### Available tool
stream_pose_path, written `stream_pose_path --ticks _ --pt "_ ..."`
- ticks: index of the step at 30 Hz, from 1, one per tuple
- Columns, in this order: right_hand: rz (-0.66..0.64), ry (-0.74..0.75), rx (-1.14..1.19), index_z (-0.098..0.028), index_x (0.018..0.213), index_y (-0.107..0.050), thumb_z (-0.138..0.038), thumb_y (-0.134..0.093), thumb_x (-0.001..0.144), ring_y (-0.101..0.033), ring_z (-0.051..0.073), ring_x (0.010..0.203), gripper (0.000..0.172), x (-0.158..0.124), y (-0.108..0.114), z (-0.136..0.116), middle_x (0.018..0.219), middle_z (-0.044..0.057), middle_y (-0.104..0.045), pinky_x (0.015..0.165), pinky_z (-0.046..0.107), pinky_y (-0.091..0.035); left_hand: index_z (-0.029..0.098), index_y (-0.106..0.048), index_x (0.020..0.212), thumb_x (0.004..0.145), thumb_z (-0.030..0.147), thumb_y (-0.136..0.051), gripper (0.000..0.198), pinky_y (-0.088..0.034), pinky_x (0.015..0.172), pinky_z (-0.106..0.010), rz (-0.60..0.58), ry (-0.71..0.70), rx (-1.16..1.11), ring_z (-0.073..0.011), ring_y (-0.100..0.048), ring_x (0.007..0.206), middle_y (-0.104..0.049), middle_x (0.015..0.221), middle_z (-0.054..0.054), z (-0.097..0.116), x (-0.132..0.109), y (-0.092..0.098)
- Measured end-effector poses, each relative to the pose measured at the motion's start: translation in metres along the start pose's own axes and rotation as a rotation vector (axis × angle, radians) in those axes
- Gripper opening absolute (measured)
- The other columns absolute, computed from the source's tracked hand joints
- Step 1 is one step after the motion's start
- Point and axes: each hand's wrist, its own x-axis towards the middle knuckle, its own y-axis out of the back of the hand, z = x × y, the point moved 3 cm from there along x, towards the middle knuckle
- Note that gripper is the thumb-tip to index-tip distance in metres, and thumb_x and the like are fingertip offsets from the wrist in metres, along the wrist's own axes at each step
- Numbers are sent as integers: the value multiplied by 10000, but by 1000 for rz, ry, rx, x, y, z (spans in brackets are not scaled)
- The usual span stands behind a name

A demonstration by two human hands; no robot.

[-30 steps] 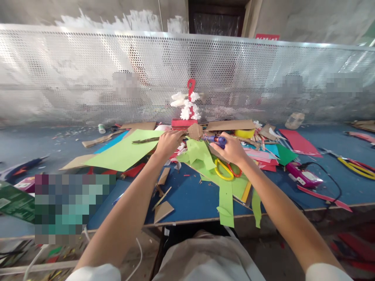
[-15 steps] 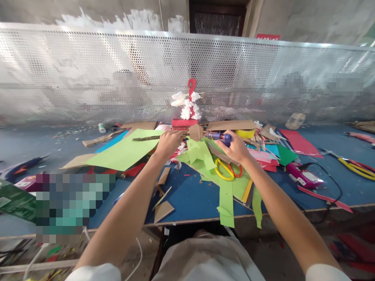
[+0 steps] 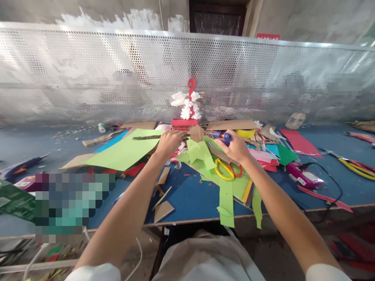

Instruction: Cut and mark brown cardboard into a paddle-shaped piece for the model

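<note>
My left hand [image 3: 172, 141] is closed around a thin dark brown stick [image 3: 146, 137], whose far part sticks out to the left. At its right end is a brown cardboard hexagon [image 3: 197, 133], facing me. My right hand [image 3: 234, 144] grips a blue-purple hot glue gun [image 3: 216, 135], its nozzle directed left at the hexagon; whether the tip touches cannot be made out. Below the hexagon lie cut green paper pieces [image 3: 200, 152]. Scissors with yellow and orange handles [image 3: 225, 170] lie just below my right hand.
Behind my hands stands a red stand with white flowers [image 3: 190, 105], before a perforated metal screen [image 3: 88, 70]. A green sheet [image 3: 125, 150] lies left. Pliers [image 3: 351, 162], a purple box [image 3: 304, 175] with a black cord and a red sheet [image 3: 301, 141] lie right.
The cardboard hexagon has shifted or turned very slightly between my hands. Both hands keep their holds, and the things on the table stay where they were.
</note>
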Motion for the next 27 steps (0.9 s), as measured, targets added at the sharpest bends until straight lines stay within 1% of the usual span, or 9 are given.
stream_pose_path --ticks 3,6,11,15,17,22,27 --pt "37 7 -1 -252 816 -512 -588 -641 959 -514 197 656 388 0 0 2 743 21 -548 664 340 -365 240 -786 1329 1001 169 -558 407 -597 1023 -451 -7 -20 0 -297 -781 1153 -826 1275 -101 2 0 1" --pt "48 5 -6 -251 835 -531 -601 -641 970 -529 203 669 391 -1 -1 5 763 27 -569 672 342 -380 224 -789 1326 1008 169 -546 404 -596 1026 -451 -5 -39 -6 -301 -778 1169 -826 1275 -107 4 0 1" --pt "22 29 15 -250 856 -555 -591 -650 981 -565 215 704 375 -1 -1 5 802 38 -611 709 347 -427 244 -793 1309 998 164 -548 403 -598 1026 -439 14 -40 -18 -280 -783 1149 -831 1262 -91 3 0 0" --pt "5 64 82 -247 943 -597 -565 -667 980 -604 230 763 328 -1 -1 2 866 46 -647 762 352 -470 231 -795 1301 1006 171 -550 388 -595 1019 -446 25 -54 -11 -287 -785 1138 -835 1245 -103 2 0 -1" --pt "7 74 105 -247 956 -603 -559 -683 972 -611 231 771 323 -1 -1 1 878 45 -650 773 354 -477 235 -796 1296 1021 181 -545 376 -593 1012 -444 34 -75 -9 -287 -785 1133 -837 1238 -103 4 0 0" --pt "46 62 98 -251 928 -605 -556 -669 984 -600 222 751 317 0 -3 -1 845 38 -630 761 356 -481 247 -794 1306 1033 193 -563 361 -590 984 -436 47 -129 16 -288 -786 1113 -839 1228 -102 11 0 3" --pt "64 56 46 -251 933 -622 -579 -651 992 -592 222 738 334 0 -5 -1 828 47 -617 724 359 -471 249 -794 1315 1017 174 -586 371 -585 978 -429 33 -138 18 -286 -785 1115 -836 1239 -106 15 1 5"
